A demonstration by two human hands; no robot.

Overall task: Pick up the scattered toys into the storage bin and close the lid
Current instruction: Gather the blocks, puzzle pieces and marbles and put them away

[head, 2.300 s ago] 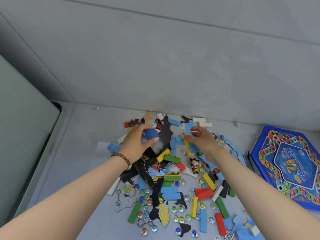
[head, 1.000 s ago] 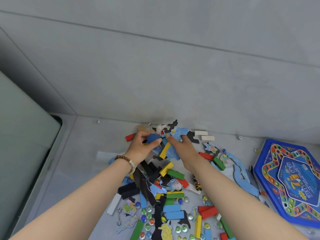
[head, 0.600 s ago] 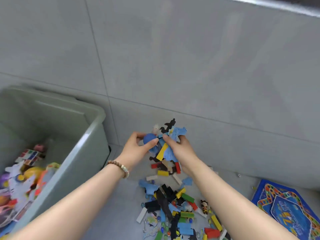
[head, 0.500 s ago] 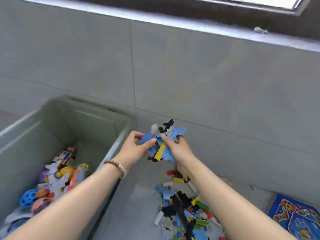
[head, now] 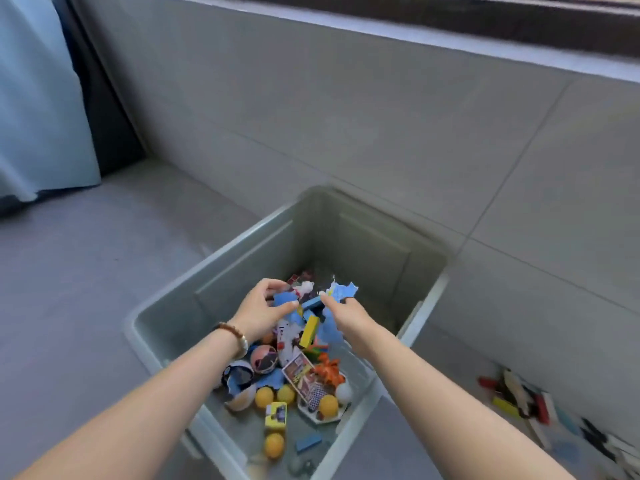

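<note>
**A:** From the head view, how far along is the tidying judged to be?

**B:** Partway. Many toys point(head: 265, 396) are seen lying in the storage bin point(head: 374, 251), with balls and cards among them. A strip of scattered blocks point(head: 519, 396) is left on the floor at the lower right, beside the wall. No lid is seen anywhere, so the closing is not yet done.

**A:** And how are the hands placed?

**B:** Both are held over the open bin, above the toys inside. The left hand point(head: 263, 313) is curled round a clutch of blue pieces point(head: 341, 292). The right hand point(head: 346, 317) grips the same clutch from the other side, with its fingers bent. A yellow block point(head: 309, 326) hangs just below. Through the blur it cannot be told whether it is gripped or slipping free.

**A:** What is left, then?

**B:** It is judged that the handful is to be let go into the bin, the floor blocks gathered, and the lid found and shut.
</note>
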